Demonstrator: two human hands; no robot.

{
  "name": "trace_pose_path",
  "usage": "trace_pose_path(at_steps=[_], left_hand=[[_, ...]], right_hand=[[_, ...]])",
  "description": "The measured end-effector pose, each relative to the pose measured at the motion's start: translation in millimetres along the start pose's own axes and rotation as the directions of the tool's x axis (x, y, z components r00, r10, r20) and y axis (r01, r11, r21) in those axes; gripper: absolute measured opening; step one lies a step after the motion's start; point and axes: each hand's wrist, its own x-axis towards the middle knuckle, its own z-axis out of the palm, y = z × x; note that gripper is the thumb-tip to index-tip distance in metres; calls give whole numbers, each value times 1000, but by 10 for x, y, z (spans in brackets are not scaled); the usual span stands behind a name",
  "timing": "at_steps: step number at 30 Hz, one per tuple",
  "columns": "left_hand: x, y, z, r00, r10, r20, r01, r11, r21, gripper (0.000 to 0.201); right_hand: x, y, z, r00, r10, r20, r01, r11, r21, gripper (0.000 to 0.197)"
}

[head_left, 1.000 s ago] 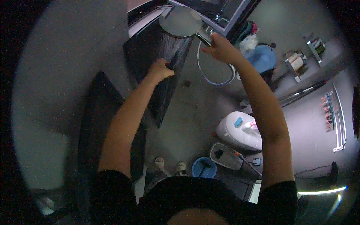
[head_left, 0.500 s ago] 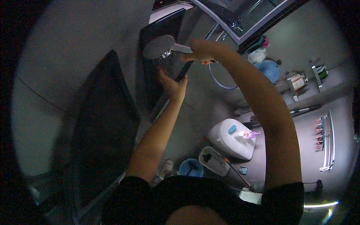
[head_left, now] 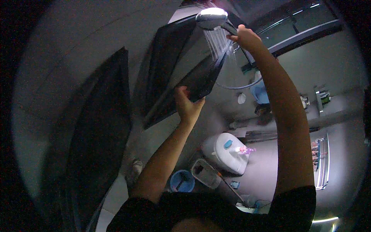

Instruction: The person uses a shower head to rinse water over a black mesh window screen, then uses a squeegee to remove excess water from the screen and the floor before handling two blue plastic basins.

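Note:
My right hand point(head_left: 246, 37) is raised at the upper middle, closed around the handle of a chrome shower head point(head_left: 211, 19). Streams of water point(head_left: 217, 41) fall from it onto the upper part of a dark framed screen panel point(head_left: 203, 77). My left hand point(head_left: 188, 106) grips that panel by its lower edge, thumb on one side and fingers on the other; it stands tilted. Behind it another dark panel point(head_left: 168, 50) leans against the wall. A third, larger-looking dark panel point(head_left: 98, 120) stands at the left.
A pale hose point(head_left: 239, 88) loops down from the shower. To the right are a blue basin point(head_left: 259, 92), a white toilet point(head_left: 232, 154) and a wall shelf point(head_left: 320, 101). Near my feet stand a blue bucket point(head_left: 182, 181) and a grey bin point(head_left: 205, 173).
The shower head has moved up and right, turned over, and water now streams visibly from it. My left hand has shifted right and lower, with the held panel tilted away from the one behind.

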Motion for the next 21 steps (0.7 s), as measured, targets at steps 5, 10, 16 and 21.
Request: trace_pose_path(at_steps=[5,10,16,21], left_hand=[[-96,62,-55,997,-76,32,74,996,57,67],[-71,109,-27,997,-72,24,70,995,67,66],[-184,226,-7,999,-51,15,52,999,-2,68],[-232,253,72,997,-8,-79,-3,991,-136,74]], right_hand=[[221,102,42,980,182,-75,-180,983,34,66],[373,258,105,976,163,-146,-143,980,138,66],[248,367,107,981,33,191,-96,939,330,54],[-227,53,9,843,-226,489,5,911,413,55]])
